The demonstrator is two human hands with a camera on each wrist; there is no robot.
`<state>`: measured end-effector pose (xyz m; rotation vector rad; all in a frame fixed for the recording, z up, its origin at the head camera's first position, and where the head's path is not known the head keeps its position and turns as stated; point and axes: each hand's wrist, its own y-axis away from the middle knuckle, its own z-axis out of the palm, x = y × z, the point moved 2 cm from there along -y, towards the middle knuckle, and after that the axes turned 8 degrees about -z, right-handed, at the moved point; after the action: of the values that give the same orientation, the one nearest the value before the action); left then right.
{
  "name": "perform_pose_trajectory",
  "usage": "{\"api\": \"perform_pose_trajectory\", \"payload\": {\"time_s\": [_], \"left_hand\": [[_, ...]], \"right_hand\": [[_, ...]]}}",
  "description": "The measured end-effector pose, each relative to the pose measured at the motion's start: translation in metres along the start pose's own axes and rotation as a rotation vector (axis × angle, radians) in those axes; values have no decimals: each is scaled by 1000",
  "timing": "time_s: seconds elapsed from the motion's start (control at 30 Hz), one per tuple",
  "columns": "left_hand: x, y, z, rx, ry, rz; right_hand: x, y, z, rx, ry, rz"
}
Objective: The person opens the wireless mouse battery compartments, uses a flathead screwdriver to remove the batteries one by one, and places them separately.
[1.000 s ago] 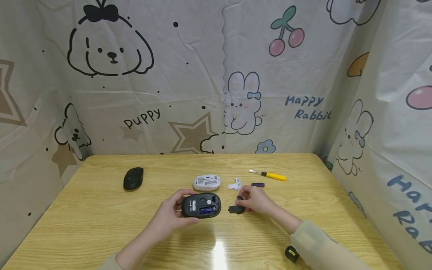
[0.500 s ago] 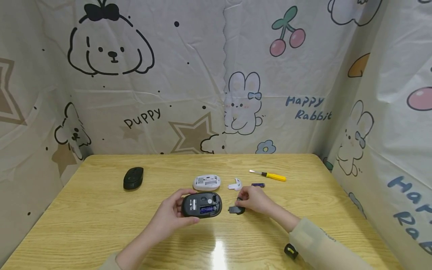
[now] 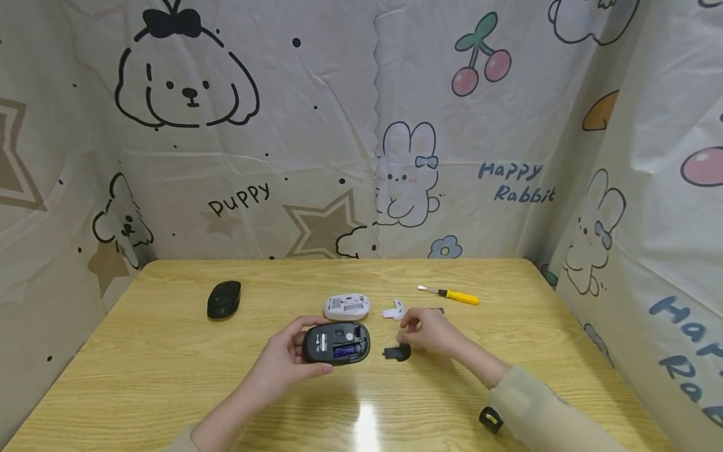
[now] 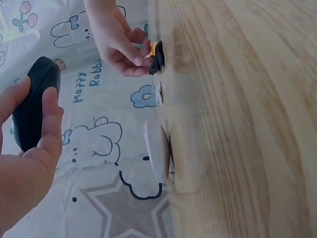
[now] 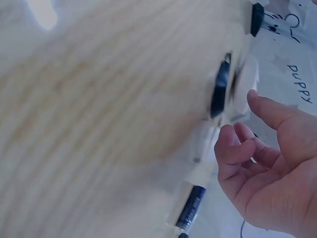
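My left hand [image 3: 285, 355] holds a black computer mouse [image 3: 323, 355] above the table, its underside turned up. The battery bay is uncovered, with a dark blue battery [image 3: 346, 351] in it. In the left wrist view the thumb and fingers grip this mouse [image 4: 37, 101] by its sides. A black battery cover [image 3: 397, 353] with a tab lies on the table just below my right hand [image 3: 430, 333]. The right wrist view shows the thumb and fingers of that hand [image 5: 270, 163] parted and loosely bent, nothing between them, near the cover [image 5: 220, 91].
Behind the held mouse lies an upturned white mouse [image 3: 346, 306], with its white cover [image 3: 393, 310] beside it. A loose battery [image 5: 190, 207], a yellow screwdriver [image 3: 459, 296], another black mouse [image 3: 223, 299] and a small black-and-yellow item [image 3: 490, 419] are on the table [image 3: 141, 376].
My right fingers held the black battery cover earlier; now they are off it and it lies on the table. The hand has shifted slightly, hiding most of the loose battery. My left hand barely moved.
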<state>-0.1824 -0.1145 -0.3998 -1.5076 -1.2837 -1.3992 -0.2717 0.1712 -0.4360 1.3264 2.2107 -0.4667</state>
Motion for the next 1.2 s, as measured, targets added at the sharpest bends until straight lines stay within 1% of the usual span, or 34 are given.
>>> {"api": "perform_pose_trajectory", "payload": {"time_s": [0.07, 0.3, 0.53, 0.7, 0.83, 1.0, 1.2], "left_hand": [[0, 0, 0, 4, 1, -3], [0, 2, -2, 10, 6, -5], [2, 3, -4, 8, 21, -5], [1, 3, -6, -1, 33, 10], [0, 3, -6, -11, 34, 5], [2, 4, -6, 1, 27, -10], [1, 3, -7, -1, 19, -1]], "right_hand": [[0, 1, -4, 8, 4, 4], [3, 4, -23, 40, 55, -66], [7, 7, -43, 76, 26, -93], [13, 9, -52, 113, 37, -92], [19, 12, -60, 150, 51, -69], [27, 13, -71, 190, 48, -39], [38, 13, -81, 257, 81, -48]]}}
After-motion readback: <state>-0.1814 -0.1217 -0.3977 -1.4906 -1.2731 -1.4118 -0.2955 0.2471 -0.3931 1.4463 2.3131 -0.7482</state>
